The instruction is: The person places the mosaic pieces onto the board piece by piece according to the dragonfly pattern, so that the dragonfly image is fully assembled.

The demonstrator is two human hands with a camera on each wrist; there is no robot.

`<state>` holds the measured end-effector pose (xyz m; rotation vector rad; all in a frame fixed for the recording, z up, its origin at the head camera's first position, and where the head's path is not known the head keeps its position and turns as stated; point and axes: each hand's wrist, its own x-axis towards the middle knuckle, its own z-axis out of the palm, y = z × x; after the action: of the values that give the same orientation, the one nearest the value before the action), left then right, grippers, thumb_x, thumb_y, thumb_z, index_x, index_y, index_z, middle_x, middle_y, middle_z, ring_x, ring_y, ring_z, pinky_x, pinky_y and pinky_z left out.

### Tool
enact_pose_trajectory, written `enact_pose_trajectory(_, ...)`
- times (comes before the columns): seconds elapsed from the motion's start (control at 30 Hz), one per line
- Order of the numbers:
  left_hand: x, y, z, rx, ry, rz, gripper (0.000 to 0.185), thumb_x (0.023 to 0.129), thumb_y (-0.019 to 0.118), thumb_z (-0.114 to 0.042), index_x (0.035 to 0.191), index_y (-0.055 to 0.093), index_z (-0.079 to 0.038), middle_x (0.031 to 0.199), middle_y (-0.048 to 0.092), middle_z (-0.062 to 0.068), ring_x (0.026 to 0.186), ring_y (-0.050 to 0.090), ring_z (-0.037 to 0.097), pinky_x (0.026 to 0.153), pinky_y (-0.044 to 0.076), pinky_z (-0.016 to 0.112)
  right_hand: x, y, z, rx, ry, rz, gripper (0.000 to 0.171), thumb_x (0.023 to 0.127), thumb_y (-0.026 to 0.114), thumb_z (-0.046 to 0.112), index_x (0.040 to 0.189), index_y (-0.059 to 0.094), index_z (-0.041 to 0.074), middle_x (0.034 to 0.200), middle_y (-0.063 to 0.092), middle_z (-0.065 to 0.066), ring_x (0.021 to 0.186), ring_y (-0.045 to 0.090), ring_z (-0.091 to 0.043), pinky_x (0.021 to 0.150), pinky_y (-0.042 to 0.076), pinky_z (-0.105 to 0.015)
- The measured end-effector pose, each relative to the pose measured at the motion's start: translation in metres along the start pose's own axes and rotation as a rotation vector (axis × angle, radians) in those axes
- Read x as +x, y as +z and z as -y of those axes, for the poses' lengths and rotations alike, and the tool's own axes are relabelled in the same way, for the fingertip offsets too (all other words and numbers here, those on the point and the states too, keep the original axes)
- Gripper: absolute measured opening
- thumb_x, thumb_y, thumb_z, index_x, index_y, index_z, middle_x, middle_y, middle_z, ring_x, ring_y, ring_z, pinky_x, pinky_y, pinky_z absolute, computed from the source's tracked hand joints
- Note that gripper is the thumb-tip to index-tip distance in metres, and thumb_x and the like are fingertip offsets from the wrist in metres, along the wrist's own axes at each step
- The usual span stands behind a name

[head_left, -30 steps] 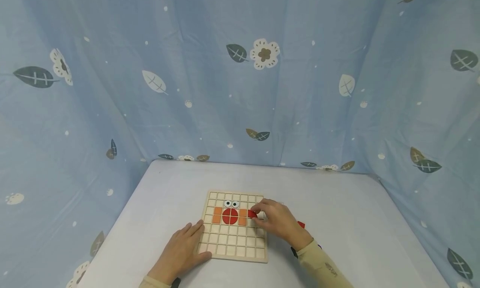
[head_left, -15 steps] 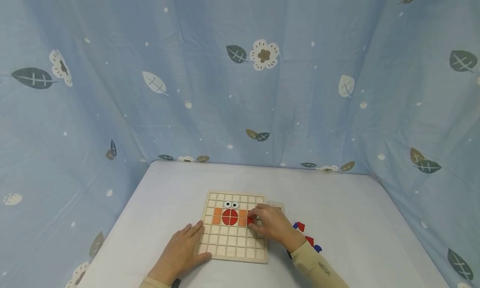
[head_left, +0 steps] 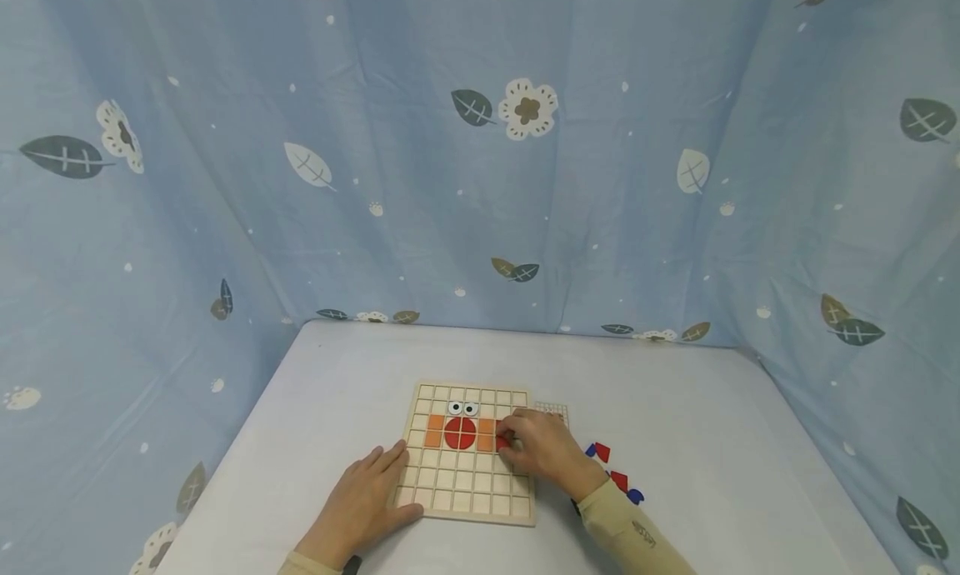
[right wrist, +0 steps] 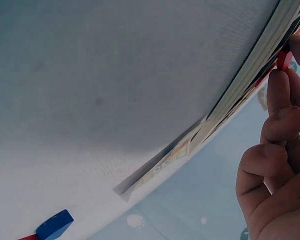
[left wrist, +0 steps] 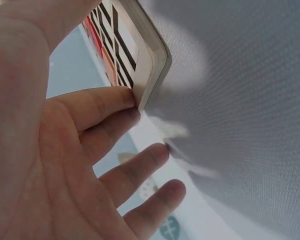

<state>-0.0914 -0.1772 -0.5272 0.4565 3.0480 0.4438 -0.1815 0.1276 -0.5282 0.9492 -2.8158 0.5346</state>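
A wooden grid board (head_left: 453, 479) lies flat on the white table. Set in its cells are two eye tiles (head_left: 462, 408), a red circle (head_left: 460, 433) made of quarter pieces, and orange tiles (head_left: 434, 431) on both sides of it. My left hand (head_left: 363, 500) rests at the board's near left corner, fingers extended and touching its edge. Over the right part of the grid, my right hand (head_left: 546, 446) pinches a small red tile (right wrist: 284, 59) between thumb and fingertip, beside the right orange tiles. The hand partly hides that tile and the cells beneath.
A small pattern card (head_left: 552, 408) lies by the board's right edge, partly behind my right hand. Red pieces (head_left: 618, 481) and blue pieces (head_left: 635, 497) lie loose on the table right of the board. A blue patterned curtain (head_left: 420, 192) surrounds the table.
My right hand has shifted slightly nearer and left with the red tile, uncovering the card and loose pieces. Over the last half second it barely moves. The left hand stays put.
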Motion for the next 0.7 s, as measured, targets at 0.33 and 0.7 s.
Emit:
enact_pose_trajectory(0.33, -0.0015, 0.0001, -0.0003, -0.007, -0.002, -0.001, 0.087, 0.081, 0.076, -0.059, 0.141, 0.057, 0.000, 0.152, 0.050, 0.011, 0.135, 0.047, 0.043, 0.109, 0.041, 0.058, 0.0029, -0.0027, 0.0011, 0.058, 0.052, 0.064, 0.016, 0.084, 0.084, 0.024, 0.098, 0.075, 0.021, 0.089, 0.066, 0.013, 0.078, 0.057, 0.000, 0.069, 0.054, -0.026)
enact_pose_trajectory(0.7, -0.0017, -0.0003, -0.0009, -0.016, 0.002, -0.004, 0.087, 0.081, 0.077, -0.058, 0.141, 0.056, 0.001, 0.152, 0.050, 0.013, 0.135, 0.047, 0.044, 0.109, 0.041, 0.059, 0.0058, -0.0043, 0.0044, 0.060, 0.078, 0.065, 0.004, 0.090, 0.079, 0.021, 0.093, 0.076, 0.022, 0.088, 0.068, 0.012, 0.078, 0.058, 0.000, 0.068, 0.055, -0.026)
